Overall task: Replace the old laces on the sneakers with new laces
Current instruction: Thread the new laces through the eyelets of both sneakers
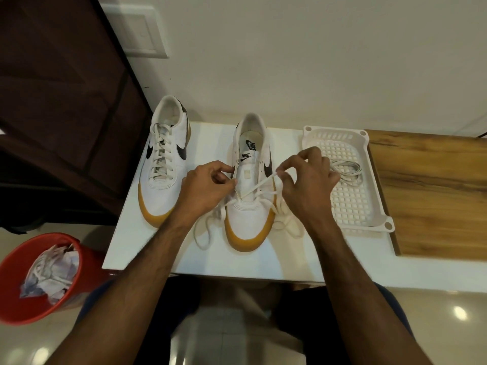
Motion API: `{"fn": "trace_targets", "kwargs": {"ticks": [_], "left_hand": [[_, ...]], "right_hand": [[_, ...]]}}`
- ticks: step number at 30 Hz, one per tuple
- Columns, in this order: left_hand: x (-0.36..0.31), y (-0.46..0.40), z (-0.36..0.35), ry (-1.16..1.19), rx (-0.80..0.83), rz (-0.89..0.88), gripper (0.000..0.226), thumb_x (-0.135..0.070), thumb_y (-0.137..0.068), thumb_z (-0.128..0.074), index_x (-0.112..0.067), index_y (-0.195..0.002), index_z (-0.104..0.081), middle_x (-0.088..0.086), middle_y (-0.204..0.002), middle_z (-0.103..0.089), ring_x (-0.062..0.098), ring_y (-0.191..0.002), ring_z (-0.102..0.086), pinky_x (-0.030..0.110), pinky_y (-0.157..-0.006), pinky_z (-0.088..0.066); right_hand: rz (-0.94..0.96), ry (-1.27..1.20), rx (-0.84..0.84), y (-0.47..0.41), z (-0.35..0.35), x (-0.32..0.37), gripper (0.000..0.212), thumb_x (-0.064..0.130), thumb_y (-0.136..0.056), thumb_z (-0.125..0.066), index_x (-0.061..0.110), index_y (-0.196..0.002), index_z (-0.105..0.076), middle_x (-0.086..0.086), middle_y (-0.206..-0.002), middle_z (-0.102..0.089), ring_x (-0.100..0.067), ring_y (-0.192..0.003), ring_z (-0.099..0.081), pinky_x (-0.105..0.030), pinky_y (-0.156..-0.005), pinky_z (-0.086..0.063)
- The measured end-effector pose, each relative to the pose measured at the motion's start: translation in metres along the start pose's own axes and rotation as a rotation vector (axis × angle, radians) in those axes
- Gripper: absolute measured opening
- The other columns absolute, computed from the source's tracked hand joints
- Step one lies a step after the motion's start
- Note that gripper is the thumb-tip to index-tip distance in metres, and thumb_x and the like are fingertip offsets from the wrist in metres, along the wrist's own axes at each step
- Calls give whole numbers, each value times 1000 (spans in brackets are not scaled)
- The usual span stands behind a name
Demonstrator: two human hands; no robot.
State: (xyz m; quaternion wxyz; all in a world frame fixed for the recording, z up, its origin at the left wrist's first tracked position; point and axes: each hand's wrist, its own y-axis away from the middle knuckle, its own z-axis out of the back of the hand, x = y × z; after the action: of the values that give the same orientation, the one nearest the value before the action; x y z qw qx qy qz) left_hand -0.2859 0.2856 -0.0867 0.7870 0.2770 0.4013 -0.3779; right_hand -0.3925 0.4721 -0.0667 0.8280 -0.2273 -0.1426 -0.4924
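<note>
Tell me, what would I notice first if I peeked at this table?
Two hands, the left hand and right hand, pinching a white lace over the nearer sneaker mid-table. A laced sneaker sits left of it, and a red bin of crumpled paper stands on the floor.

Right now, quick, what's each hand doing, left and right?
Left hand: pinches the lace at an eyelet of the right-hand sneaker.
Right hand: pinches the free end of that lace, pulled out to the side.

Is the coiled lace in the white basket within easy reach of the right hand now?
Probably yes: the coiled lace lies uncovered just beside the right hand, but it pinches the sneaker's lace.
</note>
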Motion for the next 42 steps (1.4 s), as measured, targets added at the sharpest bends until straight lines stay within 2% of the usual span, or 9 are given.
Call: {"fn": "trace_targets", "kwargs": {"ticks": [4, 8, 15, 20, 24, 28, 33, 39, 42], "left_hand": [[1, 0, 2, 39, 9, 6, 25, -35, -82, -82, -29, -105, -74, -9, -76, -74, 3, -78, -69, 37, -90, -56], [1, 0, 1, 40, 4, 1, 27, -36, -81, -83, -28, -105, -73, -8, -77, -74, 3, -80, -70, 34, -89, -56], [0, 0, 1, 10, 12, 4, 24, -34, -83, -80, -29, -105, -73, -11, -77, -74, 2, -79, -69, 36, -90, -56], [0, 0, 1, 7, 9, 4, 21, -32, -84, -80, -31, -104, -72, -16, -75, -73, -3, -77, -67, 31, -87, -55], [0, 0, 1, 24, 7, 6, 23, -34, -83, -81, -29, -104, -72, -11, -77, -74, -2, -78, -68, 28, -85, -54], [0, 0, 1, 21, 7, 5, 27, -37, -82, -81, -28, -106, -72, -10, -76, -75, -1, -78, -69, 27, -84, -54], [-1, 0, 2, 2, 5, 2, 24, -34, -83, -81, -28, -105, -72, -12, -75, -74, -3, -76, -68, 25, -83, -53], [0, 0, 1, 3, 11, 10, 21, -30, -84, -79, -29, -103, -72, -15, -75, -74, -2, -77, -68, 30, -87, -55], [0, -1, 2, 15, 17, 4, 23, -33, -83, -80, -28, -104, -73, -13, -76, -74, -2, -78, -68, 30, -86, -54]], "right_hand": [[229, -93, 147, 6, -8, 15, 25, 30, -88, -71, 39, -111, -72, 10, -113, -43, -10, -104, -33, -35, -83, -18], [315, -11, 317, 14, -21, 24, 14, 33, -89, -73, 39, -102, -76, 9, -113, -46, -17, -108, -40, -33, -81, -13], [206, 144, 158, 5, -15, 15, 13, 20, -88, -73, 32, -95, -72, 5, -111, -48, -21, -108, -43, -36, -85, -14], [27, -29, 1, -3, 3, -8, 12, 25, -91, -71, 36, -95, -73, 11, -112, -45, -16, -109, -44, -37, -88, -18], [286, -124, 208, 5, -4, 9, 23, 37, -90, -70, 43, -112, -74, 14, -110, -43, -9, -104, -35, -33, -82, -17], [363, 7, 336, 12, -19, 19, 14, 36, -89, -72, 40, -102, -76, 8, -111, -49, -18, -107, -43, -35, -84, -17], [316, 81, 276, 10, -22, 25, 6, 33, -88, -75, 36, -93, -75, 9, -106, -49, -17, -105, -44, -35, -84, -14], [29, 65, -25, -4, 3, -8, 12, 22, -90, -72, 33, -95, -72, 6, -112, -50, -19, -110, -45, -40, -89, -20], [106, -46, 9, 1, 1, -2, 20, 20, -92, -69, 36, -104, -71, 10, -111, -44, -12, -107, -41, -33, -84, -13]]}}
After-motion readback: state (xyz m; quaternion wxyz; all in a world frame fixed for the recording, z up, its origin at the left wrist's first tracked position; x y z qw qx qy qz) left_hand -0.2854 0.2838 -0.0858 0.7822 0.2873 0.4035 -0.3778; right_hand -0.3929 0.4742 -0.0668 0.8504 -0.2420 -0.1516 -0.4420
